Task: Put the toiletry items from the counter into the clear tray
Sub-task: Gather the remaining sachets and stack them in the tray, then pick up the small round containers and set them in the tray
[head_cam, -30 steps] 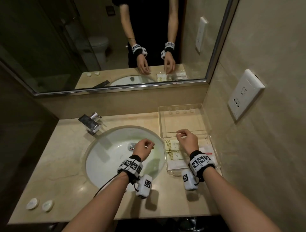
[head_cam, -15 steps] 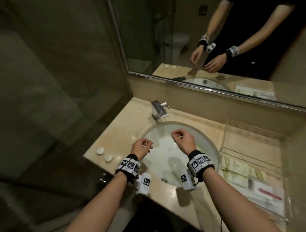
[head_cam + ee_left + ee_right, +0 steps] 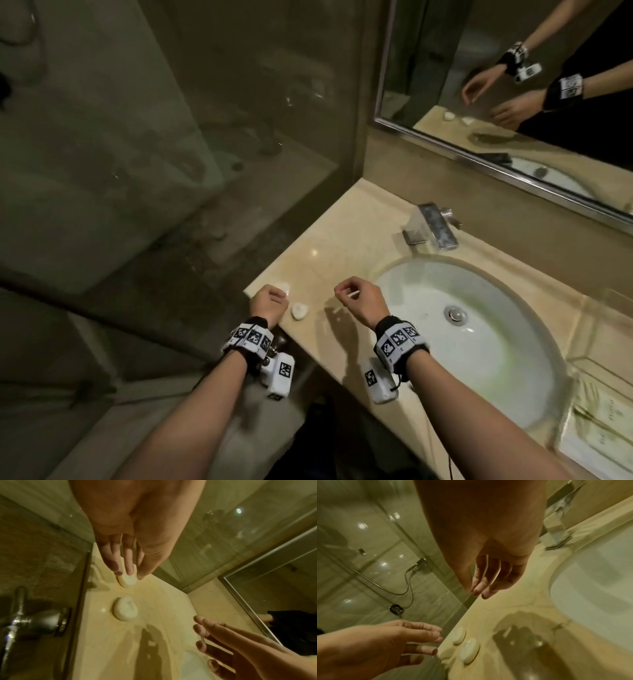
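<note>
Hovering over two soaps [image 3: 126, 608], the left hand [image 3: 269, 303]; embossed mark unreadable.

The sink [image 3: 472, 329] sits sunk in the counter [image 3: 329, 240]. Behind the sink stands the tap [image 3: 433, 228], under the mirror [image 3: 513, 85]. Left of the sink, at the counter's front corner, two soaps [image 3: 300, 311] lie side by side. Right of the sink sits the clear tray [image 3: 603, 428].
</note>
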`<state>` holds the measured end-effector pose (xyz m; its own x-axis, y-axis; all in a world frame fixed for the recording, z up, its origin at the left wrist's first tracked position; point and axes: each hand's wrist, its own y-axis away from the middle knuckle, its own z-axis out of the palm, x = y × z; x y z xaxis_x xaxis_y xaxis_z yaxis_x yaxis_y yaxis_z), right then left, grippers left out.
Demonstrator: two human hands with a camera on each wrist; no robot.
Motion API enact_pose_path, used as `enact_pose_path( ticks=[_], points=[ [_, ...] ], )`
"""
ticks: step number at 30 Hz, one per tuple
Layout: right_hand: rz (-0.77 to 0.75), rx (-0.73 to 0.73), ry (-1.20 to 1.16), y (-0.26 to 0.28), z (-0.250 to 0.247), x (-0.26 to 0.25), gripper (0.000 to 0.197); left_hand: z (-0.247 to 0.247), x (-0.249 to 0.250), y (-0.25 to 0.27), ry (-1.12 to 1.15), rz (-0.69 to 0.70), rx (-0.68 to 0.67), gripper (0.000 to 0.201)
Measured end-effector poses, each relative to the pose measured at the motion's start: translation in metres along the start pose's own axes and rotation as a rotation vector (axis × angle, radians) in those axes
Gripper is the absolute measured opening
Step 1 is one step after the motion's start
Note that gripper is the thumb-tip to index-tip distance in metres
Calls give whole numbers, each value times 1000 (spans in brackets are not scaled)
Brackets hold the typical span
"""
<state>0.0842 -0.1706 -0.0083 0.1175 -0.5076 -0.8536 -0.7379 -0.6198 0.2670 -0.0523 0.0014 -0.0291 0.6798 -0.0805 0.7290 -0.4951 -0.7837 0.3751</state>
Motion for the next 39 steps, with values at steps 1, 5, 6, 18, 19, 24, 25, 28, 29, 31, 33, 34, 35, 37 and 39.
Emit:
enact_pose_path(
  ticks=[1,5,6,18,19,24,25,28,29,31,33,34,35,37,39],
  points=[
    [12,-30,9,-4,11,-3,7,-5,-5,-7,6,-10,8,24],
    [59,-134,22,-21,48,-9,8,-16,-14,-27,-59,39,-3,29],
    [64,-152,28,-26,55,-11,11,-17,-13,-31,-78,57,-14,34],
    [130,-331,339,-56,99,-1,45,-5,-15,-71,-236,149,-172,47],
    [131,-327,348,-57,99,0,43,-5,-14,-71,-244,157,-176,45],
    [139,-309,354,-56,100,2,38,-4,-9,-71,-253,155,-190,39],
    [137,-298,341,-55,100,2,38,-5,-8,-70,-250,154,-186,38],
    [136,-284,277,-51,100,2,39,-5,-3,-67,-260,143,-178,37],
    [143,-293,258,-49,99,2,40,-5,-1,-65,-265,137,-177,37],
    [153,-298,235,-46,94,1,42,-5,2,-60,-255,119,-189,37],
    [163,-232,174,-43,82,2,44,-4,8,-55,-166,90,-231,37],
    [168,-177,129,-41,73,1,44,-2,13,-53,-102,80,-256,36],
    [173,-117,86,-40,61,0,43,0,21,-51,-39,85,-274,36],
    [186,6,-10,-37,33,-2,41,7,40,-46,66,105,-308,37],
    [191,124,-145,-32,1,-3,40,20,64,-40,117,150,-332,37]
  ],
)
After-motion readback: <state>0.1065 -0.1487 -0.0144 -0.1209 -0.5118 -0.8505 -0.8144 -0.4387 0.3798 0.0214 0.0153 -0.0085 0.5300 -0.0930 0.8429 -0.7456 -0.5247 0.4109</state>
